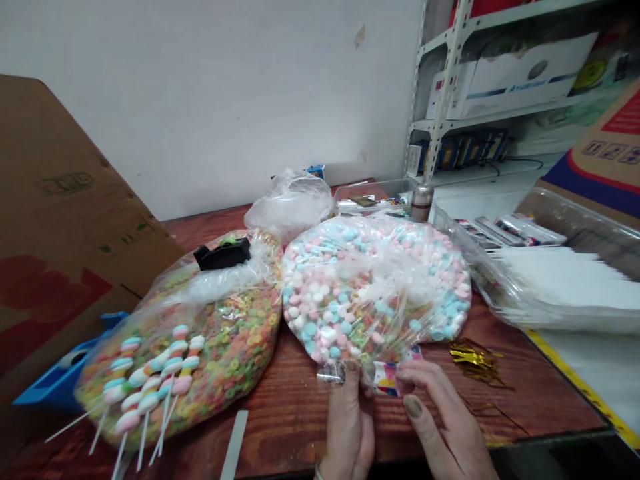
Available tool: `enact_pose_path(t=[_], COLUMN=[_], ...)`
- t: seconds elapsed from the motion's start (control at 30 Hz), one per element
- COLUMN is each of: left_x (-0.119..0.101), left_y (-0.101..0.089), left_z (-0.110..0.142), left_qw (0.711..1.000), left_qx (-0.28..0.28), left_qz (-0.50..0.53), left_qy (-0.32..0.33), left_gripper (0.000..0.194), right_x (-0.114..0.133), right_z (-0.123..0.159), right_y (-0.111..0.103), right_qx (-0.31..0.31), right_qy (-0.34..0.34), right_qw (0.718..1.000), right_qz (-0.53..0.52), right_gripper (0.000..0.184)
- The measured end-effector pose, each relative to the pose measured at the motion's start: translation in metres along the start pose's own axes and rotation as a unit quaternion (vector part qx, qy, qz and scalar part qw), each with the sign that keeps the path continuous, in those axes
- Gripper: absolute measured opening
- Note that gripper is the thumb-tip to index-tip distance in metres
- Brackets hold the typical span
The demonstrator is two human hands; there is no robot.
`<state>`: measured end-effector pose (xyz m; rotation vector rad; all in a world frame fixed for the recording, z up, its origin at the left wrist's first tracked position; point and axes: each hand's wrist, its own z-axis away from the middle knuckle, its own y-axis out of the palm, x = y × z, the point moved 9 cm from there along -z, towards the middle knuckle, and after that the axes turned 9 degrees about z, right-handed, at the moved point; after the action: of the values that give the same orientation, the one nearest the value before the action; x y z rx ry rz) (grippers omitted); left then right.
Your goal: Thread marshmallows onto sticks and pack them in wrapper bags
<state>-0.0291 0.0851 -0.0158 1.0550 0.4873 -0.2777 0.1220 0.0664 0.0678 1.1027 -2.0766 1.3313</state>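
Clear packet (386, 379) with one colourful printed patch lay in two hands, just before the marshmallow bag (320, 300).
Left hand (347, 423) pinched it under the thumb; right hand (447, 420) touched the printed end, fingers slightly parted, its hold unclear. Blue lettering on one white box (520, 73) was blurred. At least five marshmallow skewers (173, 365) lay on one cereal-ring bag (245, 353).
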Motion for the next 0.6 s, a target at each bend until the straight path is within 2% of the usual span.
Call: enact_pose_path(t=[0.13, 0.3, 0.37, 0.47, 0.6], left_x=[-0.006, -0.004, 0.001, 0.009, 0.009], left_y=[0.004, 0.004, 0.004, 0.007, 0.008], left_z=[0.000, 0.000, 0.001, 0.003, 0.005], left_qw=[0.999, 0.997, 0.995, 0.992, 0.994], left_qx=[0.013, 0.022, 0.033, 0.056, 0.046], left_qz=[-0.021, -0.060, -0.090, -0.113, -0.098], left_qy=[0.029, 0.053, 0.036, -0.004, -0.034], left_gripper=[0.022, 0.031, 0.029, 0.020, 0.019], right_x=[-0.006, -0.017, -0.023, -0.030, -0.026], right_z=[-0.002, 0.000, 0.003, 0.006, 0.010], right_y=[0.005, 0.035, 0.041, 0.040, 0.038], right_qx=[0.011, 0.102, 0.114, 0.109, 0.116], right_qy=[0.046, 0.118, 0.156, 0.189, 0.162], right_qw=[0.998, 0.977, 0.964, 0.961, 0.972], right_qz=[-0.028, -0.144, -0.181, -0.169, -0.122], right_gripper=[0.017, 0.025, 0.031, 0.035, 0.033])
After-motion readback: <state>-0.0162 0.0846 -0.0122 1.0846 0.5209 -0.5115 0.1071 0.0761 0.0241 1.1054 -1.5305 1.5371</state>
